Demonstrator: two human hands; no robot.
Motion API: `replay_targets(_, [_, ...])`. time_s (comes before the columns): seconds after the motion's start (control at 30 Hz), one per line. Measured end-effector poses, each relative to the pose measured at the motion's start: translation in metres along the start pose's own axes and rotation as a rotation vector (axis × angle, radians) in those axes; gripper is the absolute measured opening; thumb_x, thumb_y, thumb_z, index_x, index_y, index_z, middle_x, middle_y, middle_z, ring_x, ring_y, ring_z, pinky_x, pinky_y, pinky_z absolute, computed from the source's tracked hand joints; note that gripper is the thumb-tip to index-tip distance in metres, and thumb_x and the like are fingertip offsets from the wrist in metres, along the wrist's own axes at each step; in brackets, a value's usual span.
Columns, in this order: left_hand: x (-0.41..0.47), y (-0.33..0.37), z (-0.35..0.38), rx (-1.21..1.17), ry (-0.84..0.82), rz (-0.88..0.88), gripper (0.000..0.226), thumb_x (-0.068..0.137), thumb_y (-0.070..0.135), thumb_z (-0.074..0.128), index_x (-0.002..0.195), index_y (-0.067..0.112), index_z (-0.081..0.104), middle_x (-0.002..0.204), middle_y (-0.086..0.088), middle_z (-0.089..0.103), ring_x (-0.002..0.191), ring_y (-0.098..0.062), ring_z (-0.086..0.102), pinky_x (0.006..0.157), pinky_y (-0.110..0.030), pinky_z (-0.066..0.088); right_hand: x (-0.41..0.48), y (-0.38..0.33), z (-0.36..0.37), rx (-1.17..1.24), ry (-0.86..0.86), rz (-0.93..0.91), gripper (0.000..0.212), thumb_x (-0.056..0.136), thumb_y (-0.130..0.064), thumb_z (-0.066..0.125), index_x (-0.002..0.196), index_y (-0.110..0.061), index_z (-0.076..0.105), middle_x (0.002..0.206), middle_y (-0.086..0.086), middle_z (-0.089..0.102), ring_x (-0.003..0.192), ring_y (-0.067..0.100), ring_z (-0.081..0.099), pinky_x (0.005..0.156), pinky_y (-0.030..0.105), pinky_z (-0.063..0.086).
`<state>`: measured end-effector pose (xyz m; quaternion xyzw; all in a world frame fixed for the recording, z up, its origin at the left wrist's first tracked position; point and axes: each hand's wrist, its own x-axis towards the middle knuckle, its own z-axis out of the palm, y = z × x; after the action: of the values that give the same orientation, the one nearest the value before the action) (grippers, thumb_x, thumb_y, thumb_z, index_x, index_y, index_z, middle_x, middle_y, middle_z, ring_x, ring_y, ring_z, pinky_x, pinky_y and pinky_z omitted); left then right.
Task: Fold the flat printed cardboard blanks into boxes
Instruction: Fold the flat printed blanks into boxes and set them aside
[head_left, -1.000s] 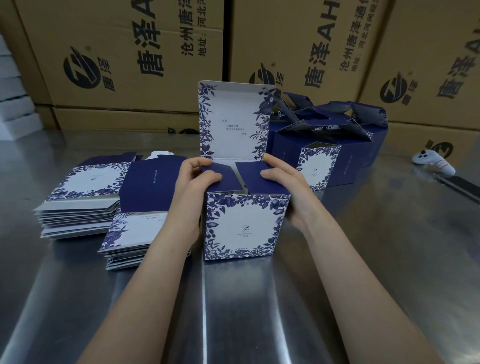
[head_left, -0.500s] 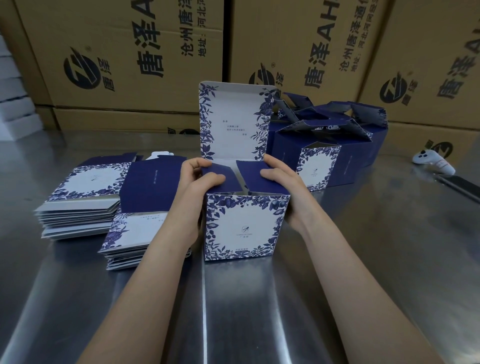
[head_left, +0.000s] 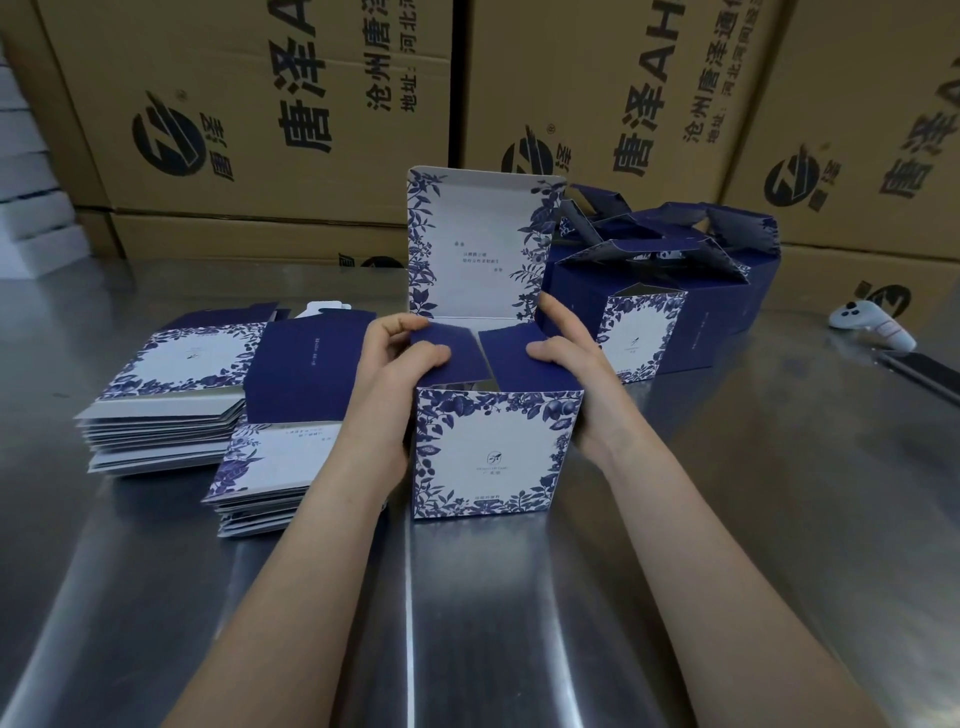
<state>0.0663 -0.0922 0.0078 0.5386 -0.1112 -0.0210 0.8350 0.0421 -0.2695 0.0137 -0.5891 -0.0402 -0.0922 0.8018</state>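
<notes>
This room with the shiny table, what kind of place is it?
Probably a packing workshop or storeroom. Big brown shipping cartons stand behind a steel table carrying piles of flat printed blanks and folded blue boxes. The left hand and right hand hold a half-folded box.

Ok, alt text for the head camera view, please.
The left hand and right hand hold down the side flaps of a floral box, lid upright, on a steel table. Flat blanks are stacked left; folded boxes stand behind.
</notes>
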Motion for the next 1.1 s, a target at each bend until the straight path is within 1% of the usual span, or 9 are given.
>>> replay_targets(0.23, [-0.0004,0.0018,-0.0016,-0.064,-0.044,0.008,0.079,0.074,0.012,0.063,0.141,0.047,0.040,0.127,0.000,0.062,0.092,-0.018,0.073,0.061,-0.028,0.057,0.0019,0.0025,-0.0003,0.018,-0.010,-0.035,0.048,0.083,-0.009,0.059,0.126,-0.032,0.056,0.123,0.009,0.062,0.091,0.025,0.065,0.079,0.036,0.053])
replay_targets(0.3, [-0.0002,0.0019,-0.0005,-0.059,-0.050,0.028,0.075,0.077,0.008,0.060,0.138,0.048,0.045,0.122,0.008,0.066,0.096,-0.017,0.072,0.063,-0.027,0.057,0.0018,0.0019,0.0017,0.016,0.015,-0.030,0.047,0.075,-0.013,0.062,0.118,-0.032,0.059,0.124,0.010,0.059,0.088,0.023,0.064,0.076,0.034,0.053])
replay_targets(0.4, [0.0009,0.0032,0.0013,-0.007,-0.045,0.053,0.060,0.084,0.002,0.055,0.112,0.056,0.059,0.095,0.029,0.070,0.094,-0.010,0.071,0.061,-0.022,0.055,0.0025,0.0025,0.0018,0.023,0.044,-0.018,0.041,0.074,-0.014,0.064,0.111,-0.029,0.061,0.130,0.011,0.054,0.086,0.022,0.064,0.073,0.032,0.052])
replay_targets(0.53, [0.0006,0.0019,0.0001,-0.042,-0.049,0.054,0.048,0.087,0.000,0.053,0.100,0.045,0.067,0.100,0.011,0.072,0.084,-0.014,0.072,0.058,-0.025,0.054,0.0030,0.0052,0.0003,0.045,0.020,-0.037,0.030,0.089,-0.008,0.056,0.117,-0.019,0.058,0.121,0.017,0.060,0.094,0.028,0.063,0.083,0.040,0.050])
replay_targets(0.63, [-0.0003,0.0012,0.0003,-0.011,-0.021,0.069,0.036,0.090,0.005,0.056,0.104,0.038,0.064,0.101,0.008,0.070,0.089,-0.013,0.070,0.064,-0.027,0.055,0.0022,0.0054,0.0013,0.001,0.025,-0.053,0.021,0.086,-0.024,0.059,0.107,-0.025,0.064,0.109,0.007,0.068,0.103,0.027,0.064,0.092,0.043,0.050])
replay_targets(0.77, [-0.0015,0.0002,0.0020,-0.010,0.005,0.056,0.025,0.092,0.015,0.057,0.094,0.039,0.064,0.109,0.005,0.067,0.089,-0.018,0.068,0.069,-0.033,0.056,0.0008,0.0025,0.0004,0.096,0.021,-0.010,0.022,0.097,-0.021,0.045,0.104,-0.025,0.065,0.093,0.001,0.072,0.086,0.022,0.066,0.078,0.033,0.054])
replay_targets(0.87, [-0.0028,0.0018,0.0035,-0.076,0.011,0.008,0.021,0.096,0.017,0.049,0.095,0.033,0.064,0.097,0.005,0.070,0.081,-0.019,0.067,0.070,-0.034,0.054,-0.0004,0.0013,0.0013,0.119,0.032,-0.015,0.025,0.098,-0.026,0.042,0.105,-0.023,0.066,0.095,0.000,0.071,0.085,0.019,0.067,0.078,0.033,0.054])
replay_targets(0.97, [-0.0038,0.0040,0.0044,-0.190,0.028,-0.032,0.027,0.097,0.015,0.040,0.099,0.023,0.066,0.104,-0.006,0.067,0.095,-0.026,0.060,0.084,-0.041,0.048,-0.0011,0.0013,0.0039,0.123,0.036,-0.002,0.022,0.095,-0.032,0.048,0.105,-0.025,0.067,0.100,0.001,0.069,0.086,0.020,0.067,0.078,0.034,0.054])
replay_targets(1.1, [-0.0065,0.0060,0.0061,-0.185,0.043,-0.031,0.019,0.096,0.023,0.048,0.097,0.022,0.067,0.098,-0.001,0.069,0.094,-0.023,0.064,0.082,-0.038,0.050,-0.0019,0.0014,0.0043,0.086,0.018,-0.023,0.021,0.099,-0.022,0.044,0.106,-0.025,0.063,0.097,-0.001,0.069,0.084,0.015,0.065,0.076,0.031,0.050])
